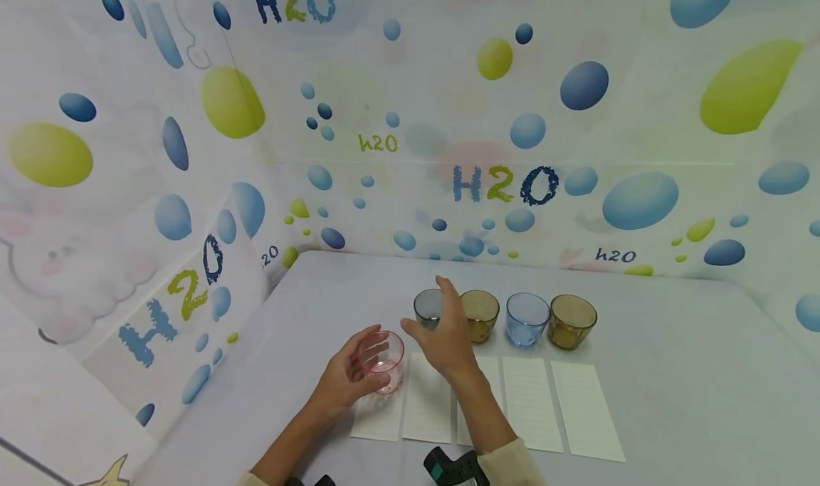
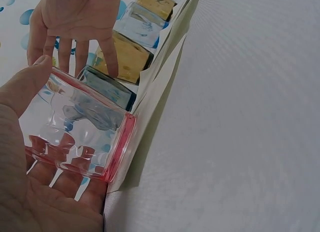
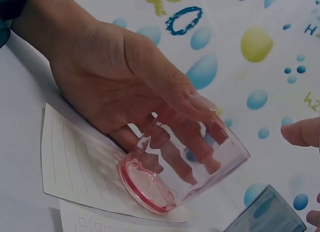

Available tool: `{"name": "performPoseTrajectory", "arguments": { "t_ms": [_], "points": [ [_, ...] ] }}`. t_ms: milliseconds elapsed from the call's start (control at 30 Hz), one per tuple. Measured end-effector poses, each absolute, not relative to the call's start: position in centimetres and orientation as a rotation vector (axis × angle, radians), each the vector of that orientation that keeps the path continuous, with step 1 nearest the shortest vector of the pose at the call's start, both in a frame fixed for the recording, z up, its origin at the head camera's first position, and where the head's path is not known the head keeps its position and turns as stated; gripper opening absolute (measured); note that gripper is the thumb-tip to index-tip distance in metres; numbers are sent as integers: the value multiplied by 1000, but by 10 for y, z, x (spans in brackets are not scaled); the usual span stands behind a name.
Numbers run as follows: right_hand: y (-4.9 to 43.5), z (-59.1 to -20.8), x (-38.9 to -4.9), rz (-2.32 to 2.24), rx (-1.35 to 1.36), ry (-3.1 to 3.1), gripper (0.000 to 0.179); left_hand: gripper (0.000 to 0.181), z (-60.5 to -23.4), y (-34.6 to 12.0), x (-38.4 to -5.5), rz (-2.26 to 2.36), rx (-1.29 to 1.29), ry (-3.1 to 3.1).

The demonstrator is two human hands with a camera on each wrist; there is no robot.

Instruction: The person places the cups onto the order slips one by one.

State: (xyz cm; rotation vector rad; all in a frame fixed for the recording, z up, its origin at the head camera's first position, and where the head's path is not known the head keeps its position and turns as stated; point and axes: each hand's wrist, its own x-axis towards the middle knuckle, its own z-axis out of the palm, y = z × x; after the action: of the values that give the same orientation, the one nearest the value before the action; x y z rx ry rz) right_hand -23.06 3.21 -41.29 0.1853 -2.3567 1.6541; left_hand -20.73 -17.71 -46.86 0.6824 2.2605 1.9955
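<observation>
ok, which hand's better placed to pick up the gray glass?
Likely the right hand: it looks empty and is close to the gray glass, while the left hand holds the pink glass.

White backdrop point(image 1: 423, 80) printed with blue and yellow-green drops point(image 1: 640, 200), H2O lettering point(image 1: 499, 185), faint animal drawing point(image 1: 77, 287), pale tabletop point(image 1: 692, 372)

Soft, subdued light spreads fairly evenly over a white desk point(image 1: 692, 386) and printed backdrop point(image 1: 435, 73) in the head view, whites muted toward grey and the light's direction hard to tell. Backdrop dots toward the edges appear stretched. The left wrist view is dim, a soft shadow darkening the desk beside paper cards point(image 1: 589, 411), while small highlights glint on a pink glass point(image 2: 120, 147). In the right wrist view, fingers point(image 3: 170, 85) around the glass appear shaded against the brighter backdrop, whose printed details look slightly soft.
</observation>
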Motion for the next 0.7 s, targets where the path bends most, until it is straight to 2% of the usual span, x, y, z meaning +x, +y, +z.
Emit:
{"name": "performPoseTrajectory", "arguments": {
  "t_ms": [700],
  "points": [
    [42, -425, -245, 1673, 283, -2403, 88, 79, -468, -177, -208, 2014, 709, 2230]
  ]
}}
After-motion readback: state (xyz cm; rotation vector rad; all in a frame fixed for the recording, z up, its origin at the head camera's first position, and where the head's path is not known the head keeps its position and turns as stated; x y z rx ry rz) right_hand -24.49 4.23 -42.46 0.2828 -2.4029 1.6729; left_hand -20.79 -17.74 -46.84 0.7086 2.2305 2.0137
